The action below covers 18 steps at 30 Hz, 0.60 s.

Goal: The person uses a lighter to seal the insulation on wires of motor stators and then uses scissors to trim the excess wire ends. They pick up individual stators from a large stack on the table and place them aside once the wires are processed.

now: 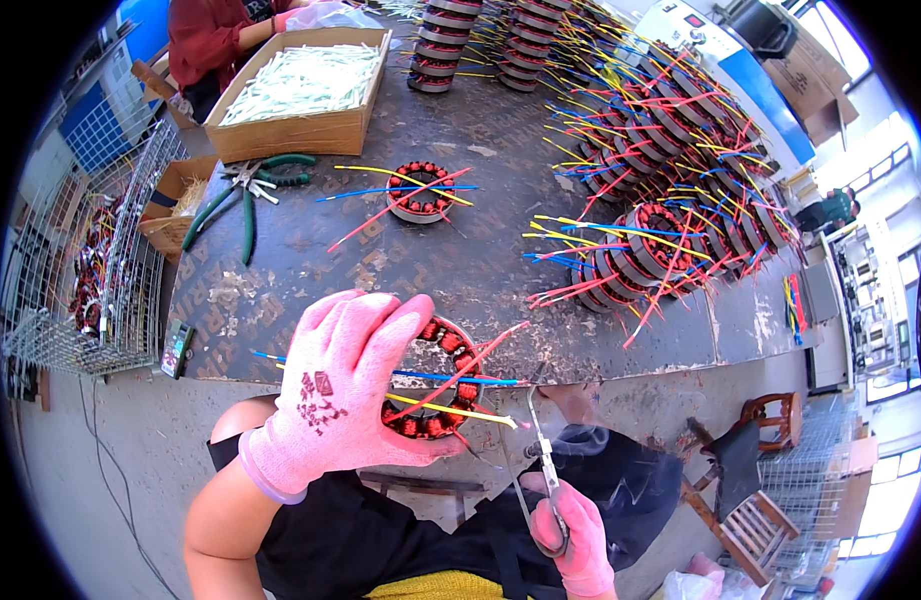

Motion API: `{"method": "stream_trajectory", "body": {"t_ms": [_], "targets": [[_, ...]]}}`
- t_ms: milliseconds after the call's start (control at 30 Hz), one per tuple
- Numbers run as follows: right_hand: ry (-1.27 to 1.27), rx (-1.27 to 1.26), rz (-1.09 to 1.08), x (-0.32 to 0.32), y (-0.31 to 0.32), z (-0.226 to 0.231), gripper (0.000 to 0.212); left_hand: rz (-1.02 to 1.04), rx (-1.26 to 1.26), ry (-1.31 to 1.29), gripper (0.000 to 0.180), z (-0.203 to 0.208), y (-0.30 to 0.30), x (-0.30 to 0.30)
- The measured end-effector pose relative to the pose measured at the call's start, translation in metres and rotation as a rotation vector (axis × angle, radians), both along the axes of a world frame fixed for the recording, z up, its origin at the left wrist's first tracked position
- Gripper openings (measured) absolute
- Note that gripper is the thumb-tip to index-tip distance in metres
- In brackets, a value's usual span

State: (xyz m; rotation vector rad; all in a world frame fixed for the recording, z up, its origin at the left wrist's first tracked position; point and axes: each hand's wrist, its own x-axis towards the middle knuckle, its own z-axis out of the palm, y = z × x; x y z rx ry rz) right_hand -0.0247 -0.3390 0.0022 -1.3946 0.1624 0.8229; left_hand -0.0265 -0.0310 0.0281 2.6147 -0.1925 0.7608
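Observation:
My left hand [345,385], in a pink glove, grips a motor stator [462,392] by its left side, above my lap near the table's front edge. Red copper windings line this ring, and red, blue and yellow lead wires cross its face, their ends pointing right. Just right of those ends, my right hand [578,540], also gloved in pink, is closed on a slim metal hand tool [548,465]. Its thin tip points up and lies close to the wire ends; I cannot tell its exact kind. A second stator [418,205] lies flat on the table beyond.
Stacked stators [670,235] with protruding wires fill the table's right side. Green-handled pliers [248,190] lie at left, near a cardboard box [305,130] of pale sleeves. A wire basket [90,270] stands left, a wooden chair [745,510] lower right. Another person's sleeve [205,40] shows far left.

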Motion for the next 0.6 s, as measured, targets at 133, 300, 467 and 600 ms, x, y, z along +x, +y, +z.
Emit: {"method": "stream_trajectory", "body": {"t_ms": [133,300,467,600], "targets": [[0.005,-0.001,0.027,0.0010,-0.0028,0.0019,0.050,0.015,0.047,-0.121,0.107,0.0008,-0.0041,0.0005],[0.020,0.000,0.022,0.0026,-0.0026,0.0062,0.051,-0.016,0.075,-0.183,0.108,-0.0012,-0.0060,0.0025],[0.013,-0.008,0.019,0.0013,-0.0025,0.0052,0.050,-0.010,0.091,-0.196,0.109,-0.0007,-0.0064,0.0012],[0.014,0.004,0.016,0.0014,-0.0027,0.0045,0.049,0.010,0.081,-0.217,0.095,0.0028,-0.0072,0.0011]]}}
